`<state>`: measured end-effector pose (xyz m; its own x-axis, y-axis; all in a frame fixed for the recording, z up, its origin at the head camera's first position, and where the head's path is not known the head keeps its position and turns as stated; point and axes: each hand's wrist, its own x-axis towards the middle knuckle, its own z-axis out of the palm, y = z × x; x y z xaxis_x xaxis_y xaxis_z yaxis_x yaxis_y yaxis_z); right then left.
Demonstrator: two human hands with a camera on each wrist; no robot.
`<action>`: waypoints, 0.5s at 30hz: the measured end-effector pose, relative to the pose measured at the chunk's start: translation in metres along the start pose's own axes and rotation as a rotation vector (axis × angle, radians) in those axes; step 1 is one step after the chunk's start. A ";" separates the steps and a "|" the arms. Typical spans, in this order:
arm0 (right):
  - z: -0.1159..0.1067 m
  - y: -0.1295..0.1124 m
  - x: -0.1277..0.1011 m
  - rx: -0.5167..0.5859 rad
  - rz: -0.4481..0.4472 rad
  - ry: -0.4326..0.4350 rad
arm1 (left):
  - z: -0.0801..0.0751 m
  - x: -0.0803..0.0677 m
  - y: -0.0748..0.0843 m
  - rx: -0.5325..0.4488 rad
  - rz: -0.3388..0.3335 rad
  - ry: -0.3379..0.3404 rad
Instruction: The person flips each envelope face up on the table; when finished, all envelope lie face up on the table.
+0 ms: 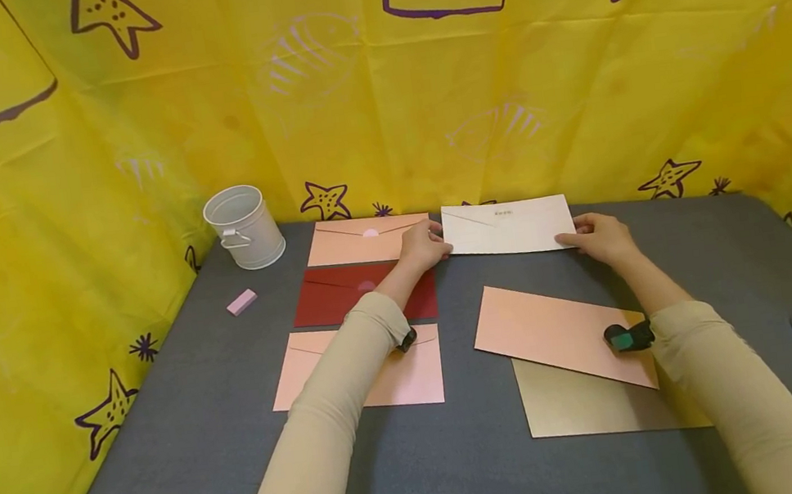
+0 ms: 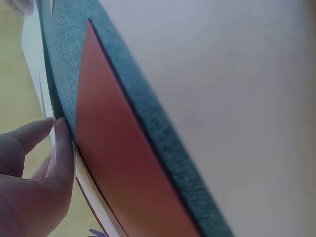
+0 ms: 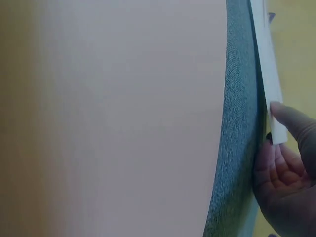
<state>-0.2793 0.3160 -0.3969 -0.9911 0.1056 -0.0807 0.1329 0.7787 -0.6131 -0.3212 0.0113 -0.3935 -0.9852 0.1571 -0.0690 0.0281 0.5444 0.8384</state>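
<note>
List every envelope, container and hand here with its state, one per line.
white envelope: flat, flap closed, held at both ends
left hand: pinching its left edge
right hand: gripping its right corner
upper pink envelope: flat, flap closed
dark red envelope: flat, partly under the left arm
lower pink envelope: flat
angled pink envelope: overlapping the tan envelope
white bucket: upright
</note>
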 end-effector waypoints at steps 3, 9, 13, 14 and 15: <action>0.002 0.000 0.002 -0.017 -0.012 0.014 | 0.000 -0.001 0.001 0.076 0.009 0.018; 0.004 -0.001 0.002 -0.037 -0.037 0.039 | 0.002 -0.002 0.004 0.151 0.043 0.035; 0.005 -0.004 0.000 -0.053 -0.057 0.052 | 0.003 -0.004 0.005 0.204 0.063 0.049; 0.006 -0.005 0.000 -0.059 -0.063 0.054 | 0.004 -0.004 0.005 0.220 0.068 0.052; 0.005 -0.006 -0.001 -0.066 -0.067 0.056 | 0.004 -0.004 0.005 0.234 0.074 0.052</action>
<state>-0.2790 0.3079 -0.3973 -0.9963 0.0854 0.0039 0.0684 0.8242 -0.5621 -0.3168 0.0166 -0.3917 -0.9862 0.1642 0.0209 0.1328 0.7097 0.6919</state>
